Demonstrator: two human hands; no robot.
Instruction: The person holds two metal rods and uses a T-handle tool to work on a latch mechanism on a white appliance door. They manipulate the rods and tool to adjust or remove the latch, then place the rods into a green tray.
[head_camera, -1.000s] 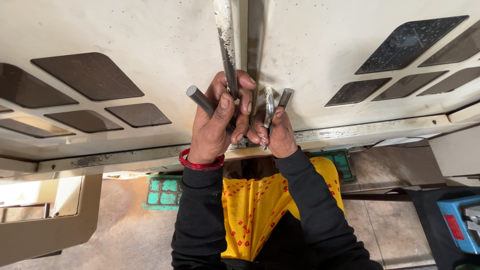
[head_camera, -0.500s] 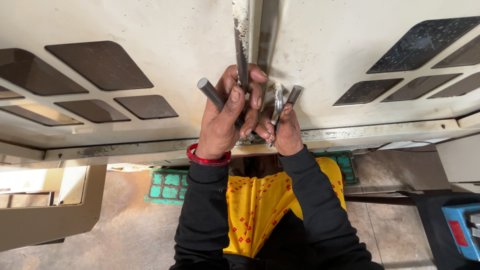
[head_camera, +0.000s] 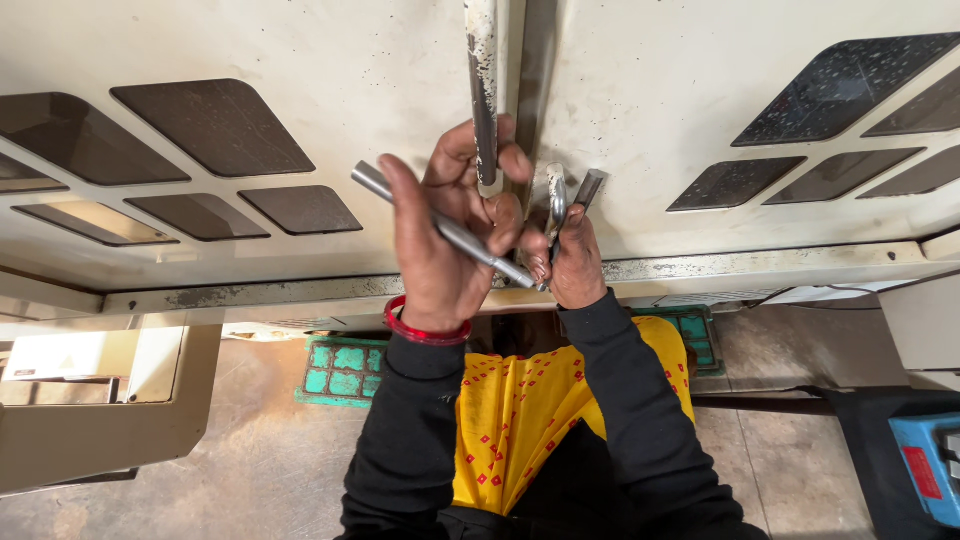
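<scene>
In the head view, your left hand (head_camera: 440, 240) is wrapped around a plain grey steel rod (head_camera: 440, 225) that runs slantwise from upper left, past your palm, down to the right toward the other hand. The fingertips of that same hand also curl against the vertical handle bar (head_camera: 483, 90), a worn, paint-chipped bar that stands along the seam between the two cream machine door panels (head_camera: 330, 80). Your right hand (head_camera: 572, 262) is closed around two small pieces: a bright metal piece with a rounded top (head_camera: 556, 195) and a darker, square-ended steel bit (head_camera: 590, 188), both poking up past the knuckles. The two hands are touching at the rod's lower end, just above the scuffed lower ledge (head_camera: 760, 265) of the machine.

Whether the rod's lower tip is seated in anything cannot be told; your fingers hide it. So keep the rod gripped firmly near its middle as you have it, and let the right hand steady the small pieces close against the panel so that nothing slips down to the floor (head_camera: 200, 480). Because your left hand is doing two jobs, rod and bar, I judge that the grasp on the rod is the weaker one; press it with the thumb across the top. Keep your sleeves and the red bangle (head_camera: 420, 330) away from the seam.
</scene>
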